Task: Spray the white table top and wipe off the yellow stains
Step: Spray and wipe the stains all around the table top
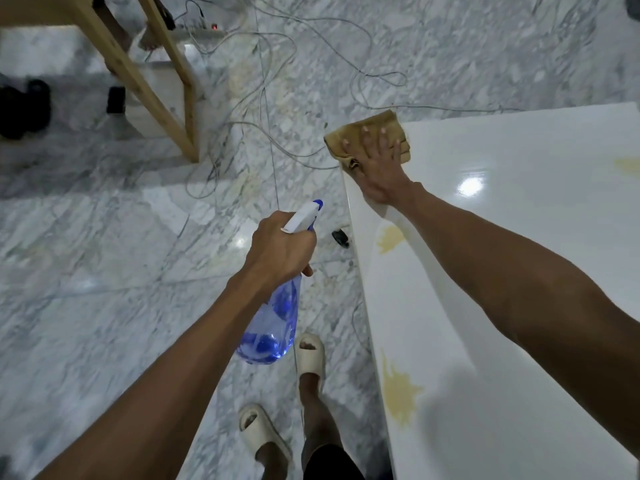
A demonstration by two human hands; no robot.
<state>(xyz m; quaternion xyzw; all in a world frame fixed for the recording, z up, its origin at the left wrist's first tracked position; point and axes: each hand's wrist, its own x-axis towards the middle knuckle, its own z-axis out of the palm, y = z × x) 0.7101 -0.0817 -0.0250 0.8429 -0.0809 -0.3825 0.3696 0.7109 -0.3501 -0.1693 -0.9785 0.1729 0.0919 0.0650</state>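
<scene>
The glossy white table top (pixel 519 271) fills the right side. My right hand (pixel 379 168) presses flat, fingers spread, on a tan cloth (pixel 349 133) at the table's far left corner. My left hand (pixel 277 247) grips the neck of a clear blue spray bottle (pixel 273 327) with a white and blue nozzle, held over the floor left of the table. Yellow stains lie on the table: one near the left edge (pixel 389 239), a larger one nearer me (pixel 398 393), and one at the far right (pixel 627 164).
The marble floor (pixel 104 271) carries loose cables (pixel 263 109) and a power strip (pixel 204 27). A wooden frame (pixel 180 109) stands at the upper left, dark shoes (pixel 24 109) beside it. A small dark object (pixel 341 237) lies by the table edge. My feet in pale slippers (pixel 310 355) stand below.
</scene>
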